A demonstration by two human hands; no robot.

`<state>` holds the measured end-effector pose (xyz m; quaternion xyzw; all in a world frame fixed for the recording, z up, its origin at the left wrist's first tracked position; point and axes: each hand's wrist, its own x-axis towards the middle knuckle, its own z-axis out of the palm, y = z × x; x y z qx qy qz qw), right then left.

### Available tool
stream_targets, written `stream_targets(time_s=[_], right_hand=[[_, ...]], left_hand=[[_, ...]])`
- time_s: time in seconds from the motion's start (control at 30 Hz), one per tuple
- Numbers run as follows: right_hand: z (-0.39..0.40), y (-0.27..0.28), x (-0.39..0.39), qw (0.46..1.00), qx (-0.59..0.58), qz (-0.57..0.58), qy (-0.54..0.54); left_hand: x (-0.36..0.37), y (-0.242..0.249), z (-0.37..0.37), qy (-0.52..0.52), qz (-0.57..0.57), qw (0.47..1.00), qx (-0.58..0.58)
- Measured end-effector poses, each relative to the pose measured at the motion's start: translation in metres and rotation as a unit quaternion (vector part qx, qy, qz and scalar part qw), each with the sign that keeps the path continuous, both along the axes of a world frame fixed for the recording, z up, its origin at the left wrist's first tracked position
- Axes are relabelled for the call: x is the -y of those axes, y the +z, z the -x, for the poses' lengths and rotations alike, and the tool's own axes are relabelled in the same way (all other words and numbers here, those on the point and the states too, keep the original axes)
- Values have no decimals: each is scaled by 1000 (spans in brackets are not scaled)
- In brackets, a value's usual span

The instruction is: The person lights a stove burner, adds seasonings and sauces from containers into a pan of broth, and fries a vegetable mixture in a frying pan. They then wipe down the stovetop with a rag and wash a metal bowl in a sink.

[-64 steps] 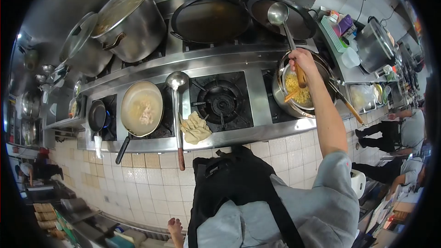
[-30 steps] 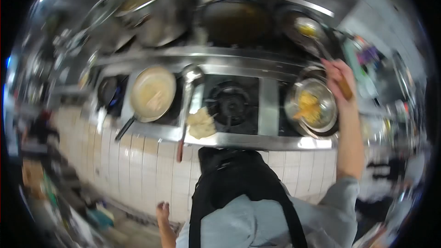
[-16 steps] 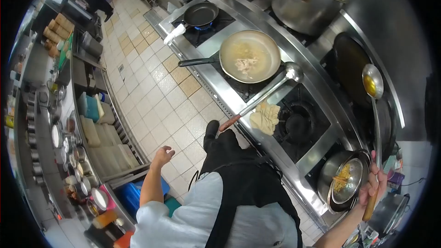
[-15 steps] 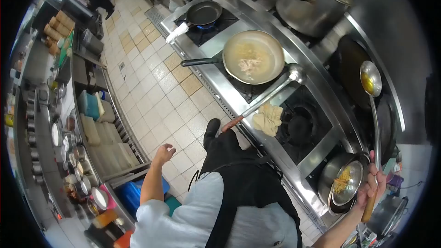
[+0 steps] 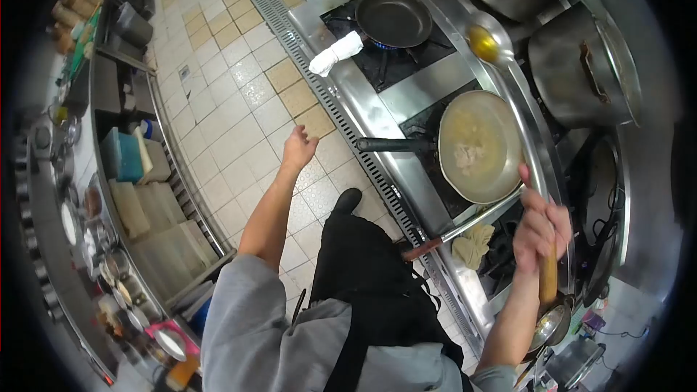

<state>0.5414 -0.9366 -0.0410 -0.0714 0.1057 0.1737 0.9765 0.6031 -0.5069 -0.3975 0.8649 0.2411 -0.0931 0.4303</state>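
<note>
Right hand (image 5: 541, 231) round 1 ladle (image 5: 488, 40) — yellow liquid (image 5: 483, 43) in its bowl.

The ladle (image 5: 488, 41) I hold is smooth, glossy metal with yellow, shiny liquid in its bowl, and its grip (image 5: 548, 276) looks like wood. The stove (image 5: 421, 80) has brushed, reflective metal panels and dark, matt burner grates. The near-black frying pan (image 5: 394, 18) on the far burner looks matt, its handle wrapped in white cloth (image 5: 335, 54). The pale frying pan (image 5: 481, 147) has a smooth inside, a wet sheen and a dark handle. To the right, the stockpot (image 5: 573, 65) is dull, streaked metal. The rag (image 5: 473, 246) is creased, matt cloth. My apron (image 5: 377, 283) is matt black cloth; the floor tiles (image 5: 254, 94) are glossy.
</note>
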Motion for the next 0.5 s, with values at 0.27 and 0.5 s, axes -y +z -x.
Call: stream_targets(time_s=[0.27, 0.5], right_hand=[[-116, -55, -112, 911, -40, 402, 84], [-143, -94, -136, 759, -2, 638, 127]], left_hand=[[2, -30, -117, -103, -84, 991, 14], [11, -47, -156, -171, -38, 984, -25]])
